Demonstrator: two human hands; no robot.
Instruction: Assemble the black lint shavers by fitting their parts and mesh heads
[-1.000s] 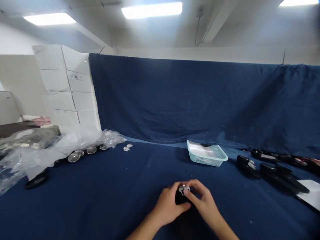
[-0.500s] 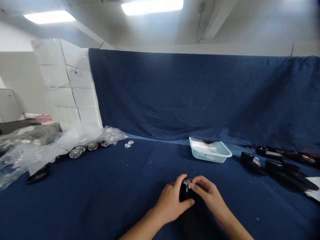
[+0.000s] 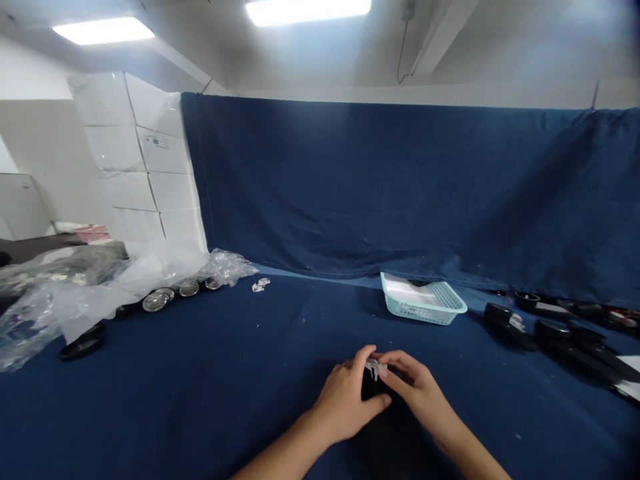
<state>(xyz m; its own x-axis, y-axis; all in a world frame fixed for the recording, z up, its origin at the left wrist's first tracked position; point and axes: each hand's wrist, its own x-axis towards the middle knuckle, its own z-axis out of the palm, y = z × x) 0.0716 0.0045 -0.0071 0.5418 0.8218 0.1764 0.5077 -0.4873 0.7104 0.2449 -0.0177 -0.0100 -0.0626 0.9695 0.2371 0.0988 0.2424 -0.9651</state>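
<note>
Near the bottom middle, a black object [image 3: 371,388] lies between my hands, mostly lost against the dark cloth, so its kind is unclear. My left hand [image 3: 345,399] curls round it from the left, thumb on the near side and fingers on the far side. At its top sits a small whitish-grey piece [image 3: 373,368] with thin prongs hanging down. From the right, my right hand [image 3: 414,385] pinches that piece between thumb and forefinger. The fingers hide part of it.
A light-blue plastic basket [image 3: 425,313] holding white sheets stands behind my hands. Black moulded parts [image 3: 505,325] line the right side. Round metal-faced parts [image 3: 156,302] and clear plastic wrap [image 3: 95,303] lie at the left. White scraps [image 3: 261,285] sit on the blue cloth [image 3: 200,387].
The small whitish piece sits at a slightly different angle in my right fingers. Both hands stay in nearly the same place, and the view has shifted slightly.
</note>
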